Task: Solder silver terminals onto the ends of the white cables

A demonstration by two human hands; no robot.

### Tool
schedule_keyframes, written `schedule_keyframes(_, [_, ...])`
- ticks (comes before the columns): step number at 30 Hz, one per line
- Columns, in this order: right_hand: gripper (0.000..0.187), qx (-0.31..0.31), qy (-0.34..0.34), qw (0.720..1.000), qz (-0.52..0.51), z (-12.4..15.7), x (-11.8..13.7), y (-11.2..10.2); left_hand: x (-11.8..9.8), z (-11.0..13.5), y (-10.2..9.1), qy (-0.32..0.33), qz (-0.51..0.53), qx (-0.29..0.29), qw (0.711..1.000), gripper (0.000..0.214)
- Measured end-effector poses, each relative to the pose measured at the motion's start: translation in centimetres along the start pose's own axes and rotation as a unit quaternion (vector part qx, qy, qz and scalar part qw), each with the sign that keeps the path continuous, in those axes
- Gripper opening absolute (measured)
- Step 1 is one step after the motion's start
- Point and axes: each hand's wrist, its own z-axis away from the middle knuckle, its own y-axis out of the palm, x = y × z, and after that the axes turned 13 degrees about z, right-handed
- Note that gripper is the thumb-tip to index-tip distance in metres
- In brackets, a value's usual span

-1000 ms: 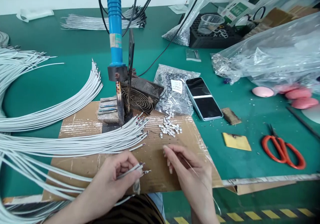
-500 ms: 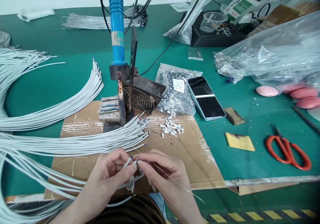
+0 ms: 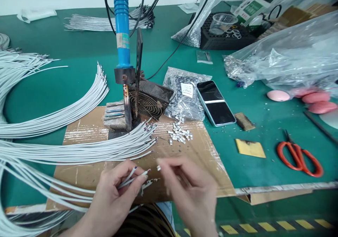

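Observation:
My left hand (image 3: 116,191) is closed on the ends of a few white cables (image 3: 133,175), whose stripped tips point right. My right hand (image 3: 188,187) is blurred by motion just right of those tips; its fingertips pinch a tiny white part (image 3: 158,168). Both hands hover over a taped cardboard sheet (image 3: 200,152). A small pile of white terminal parts (image 3: 179,135) lies on the cardboard beyond my right hand. More white cables (image 3: 79,152) fan across the cardboard from the left.
A blue-handled soldering iron (image 3: 121,36) stands upright in a holder beside a small black fan (image 3: 148,101). A bag of parts (image 3: 183,96), a phone (image 3: 215,103), a yellow sponge (image 3: 249,148) and red scissors (image 3: 299,156) lie to the right. Large plastic bags (image 3: 285,61) lie far right.
My right hand has drawn back to the right, away from the cable tips it was touching, and now shows a small white part at its fingertips. My left hand keeps its hold.

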Motion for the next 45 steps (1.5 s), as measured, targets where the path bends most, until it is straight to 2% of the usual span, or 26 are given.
schedule_keyframes(2, [0.016, -0.042, 0.055, 0.996, -0.048, -0.4, -0.1, -0.4, 0.2, 0.1, -0.1, 0.018, 0.014, -0.025, 0.999, 0.031])
schedule_keyframes(3, [0.014, -0.035, 0.073, 0.994, -0.069, -0.6, -0.1, -0.6, 0.3, 0.2, -0.1, 0.026, 0.025, -0.036, 0.999, 0.030])
schedule_keyframes(8, [0.012, 0.137, 0.088, 0.978, -0.132, -0.6, -0.6, 0.1, 0.5, -0.1, -0.1, 0.035, 0.076, -0.058, 0.995, 0.029])
schedule_keyframes(12, [0.012, 0.194, 0.059, 0.960, -0.191, -0.4, -1.0, 1.1, 0.1, -0.2, -0.1, 0.009, 0.108, -0.055, 0.993, 0.032])
schedule_keyframes(17, [0.010, 0.179, 0.029, 0.967, -0.177, -0.3, -1.3, 1.3, -0.2, 0.0, -0.1, 0.001, 0.113, -0.048, 0.992, 0.035])
schedule_keyframes(24, [0.007, 0.173, 0.042, 0.967, -0.180, -0.1, -1.3, 1.3, 0.3, 0.3, -0.4, -0.012, 0.078, -0.032, 0.996, 0.034])
schedule_keyframes(30, [0.011, 0.169, 0.149, 0.952, -0.206, 0.3, 0.2, 1.0, 0.0, 0.6, 0.3, -0.020, 0.083, -0.072, 0.994, 0.032])
schedule_keyframes(33, [0.013, 0.157, 0.148, 0.948, -0.235, 0.7, -0.1, 1.4, 0.0, 0.6, 0.4, -0.013, 0.096, -0.049, 0.994, 0.035])
schedule_keyframes(40, [0.010, 0.161, 0.124, 0.926, -0.320, 1.5, -2.1, 2.8, 0.3, 0.8, 0.6, -0.013, 0.127, -0.045, 0.991, 0.037])
schedule_keyframes(42, [0.012, 0.159, 0.145, 0.926, -0.309, 1.4, -1.6, 2.6, 0.2, 0.8, 0.7, -0.011, 0.125, -0.053, 0.991, 0.037])
schedule_keyframes(45, [0.015, 0.136, 0.172, 0.945, -0.245, 1.1, -0.2, 2.0, 0.3, 0.9, 0.8, 0.000, 0.110, -0.070, 0.991, 0.035])
